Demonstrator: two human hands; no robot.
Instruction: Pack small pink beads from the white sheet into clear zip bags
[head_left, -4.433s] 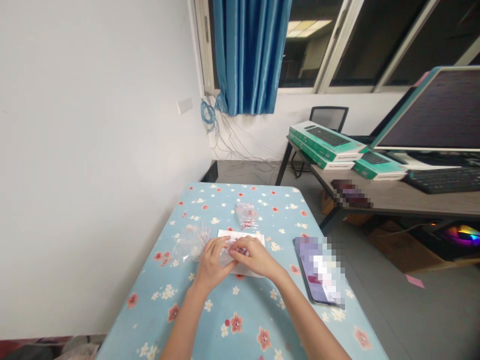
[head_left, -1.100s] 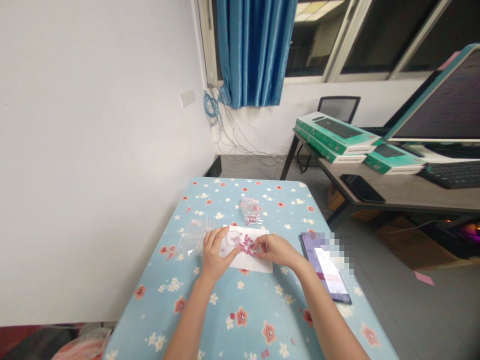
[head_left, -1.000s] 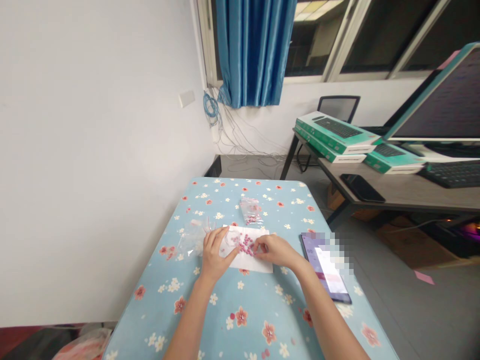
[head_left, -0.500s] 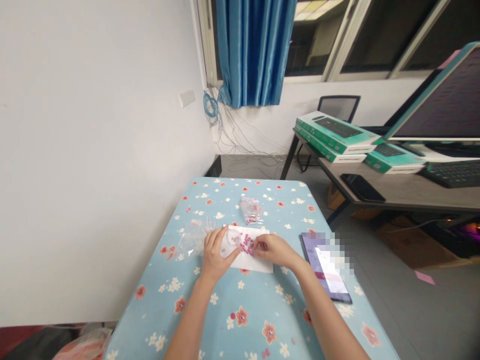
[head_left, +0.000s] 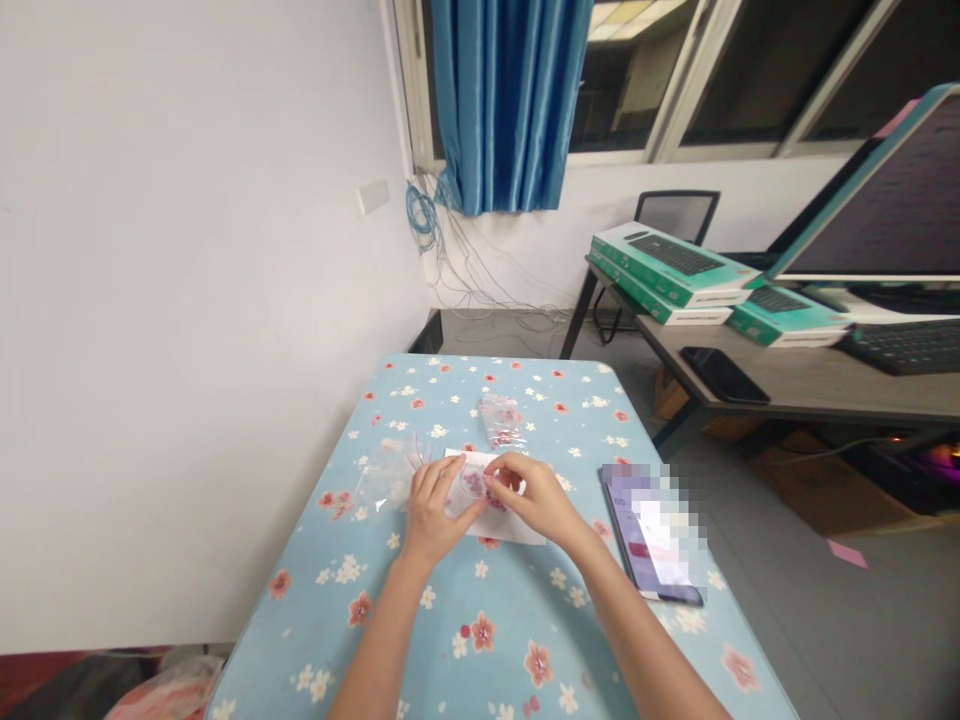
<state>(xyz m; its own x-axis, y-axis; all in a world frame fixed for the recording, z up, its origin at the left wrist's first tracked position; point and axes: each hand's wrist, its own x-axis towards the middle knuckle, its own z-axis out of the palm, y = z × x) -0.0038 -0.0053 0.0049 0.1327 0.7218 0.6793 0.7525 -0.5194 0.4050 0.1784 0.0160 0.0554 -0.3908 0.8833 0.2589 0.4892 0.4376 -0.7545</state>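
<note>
My left hand pinches a small clear plastic bag over a white sheet of paper on the flowered blue table. My right hand is curled at the bag's mouth, fingertips pinched together on something too small to make out. A few small pink beads lie on the paper, mostly hidden under my fingers. A second clear bag with pink beads lies further back. A crumpled empty clear bag sits left of my left hand.
A phone lies on the table right of my right hand. Beyond stands a grey desk with green keyboard boxes, a dark phone, a keyboard and a monitor. White wall on the left, blue curtain behind.
My right hand has lifted off the bead pile on the paper and moved left to the mouth of the small bag held by my left hand. The beads are now mostly covered.
</note>
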